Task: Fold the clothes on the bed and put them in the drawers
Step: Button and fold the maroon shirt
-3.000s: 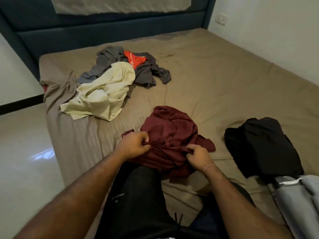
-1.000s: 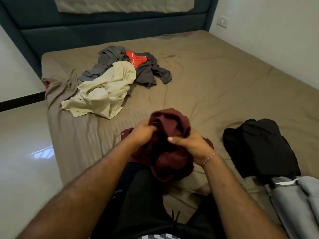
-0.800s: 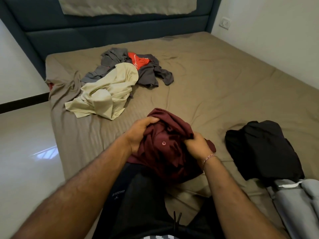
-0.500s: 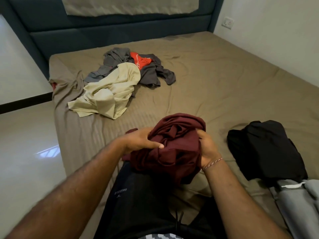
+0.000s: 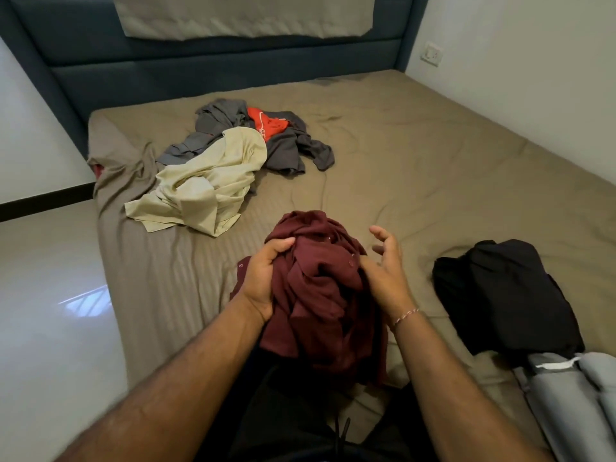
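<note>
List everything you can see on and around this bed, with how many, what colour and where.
maroon shirt: one, bunched, at the near edge of the bed
cream shirt: one, crumpled, far left
grey clothes: a heap behind the cream shirt, count unclear
red garment: one, on the grey heap
black garment: one, near right
pale grey garment: one, near right corner
bed: one, tan sheet
headboard: one, dark blue
wall socket: one, white, right wall
left hand: grip on the maroon shirt
right hand: fingers spread, against the shirt's right side
</note>
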### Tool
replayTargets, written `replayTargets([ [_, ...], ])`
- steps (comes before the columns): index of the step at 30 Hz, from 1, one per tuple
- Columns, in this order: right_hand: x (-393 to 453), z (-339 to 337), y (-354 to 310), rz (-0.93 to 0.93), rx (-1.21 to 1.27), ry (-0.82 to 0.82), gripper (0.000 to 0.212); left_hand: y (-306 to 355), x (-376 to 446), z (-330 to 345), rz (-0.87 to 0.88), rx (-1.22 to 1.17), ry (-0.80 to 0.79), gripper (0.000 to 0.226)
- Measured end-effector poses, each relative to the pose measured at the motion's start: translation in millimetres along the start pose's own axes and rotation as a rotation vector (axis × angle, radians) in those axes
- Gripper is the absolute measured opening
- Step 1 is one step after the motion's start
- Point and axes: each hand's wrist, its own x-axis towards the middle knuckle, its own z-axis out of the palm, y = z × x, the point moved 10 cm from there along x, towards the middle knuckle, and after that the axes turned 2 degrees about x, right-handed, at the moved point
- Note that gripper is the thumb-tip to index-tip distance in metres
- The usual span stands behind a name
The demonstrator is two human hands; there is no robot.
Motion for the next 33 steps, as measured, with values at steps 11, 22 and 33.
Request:
replayTargets([
  [11, -11.2, 4.7, -67.1, -0.287, -0.189, -0.083, 0.022, 50.6, 12.2, 5.2, -0.030, 0.458, -0.060, 0.040],
  [22, -14.0, 6.0, -59.6, 0.390, 0.959, -0.129, 0.042, 154.8, 17.4, 31.5, 0.620, 1.471, 0.468, 0.029],
  [33, -23.7, -3.9, -16.4, 0.374, 0.620, 0.028, 0.023, 42.9, 27.1, -11.2, 0.178, 0.568, 0.342, 0.034],
])
